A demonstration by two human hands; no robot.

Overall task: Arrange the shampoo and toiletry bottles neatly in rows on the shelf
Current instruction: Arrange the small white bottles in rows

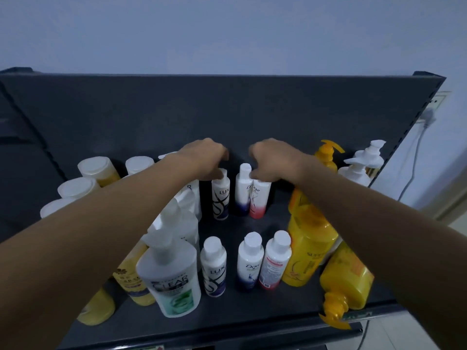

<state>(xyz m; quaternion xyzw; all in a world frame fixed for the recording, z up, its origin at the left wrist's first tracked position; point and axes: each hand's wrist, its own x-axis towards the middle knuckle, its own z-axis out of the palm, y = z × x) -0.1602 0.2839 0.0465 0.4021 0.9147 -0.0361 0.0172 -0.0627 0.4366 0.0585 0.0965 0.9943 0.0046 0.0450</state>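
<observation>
I'm reaching both arms to the shelf (252,223) back row, left hand (206,157) curling onto the Lux bottle (220,195) cap, right hand (271,160) pinching the pink Dove bottle (260,198) top, prob. squaring them w/ the front row.

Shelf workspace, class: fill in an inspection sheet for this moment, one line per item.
Surface: dark shelf, bare patch mid-front.
Job's things: small Lux bottle and two Dove bottles upright at back; Clear pump bottle front; front yellow pump bottle tipped over the edge.
Clutter: nothing seen.
Hands: left hand on the Lux cap; right hand on the Dove tops; grip unclear.
Cables: white cord from wall socket, right.
Surroundings: pale wall.
</observation>
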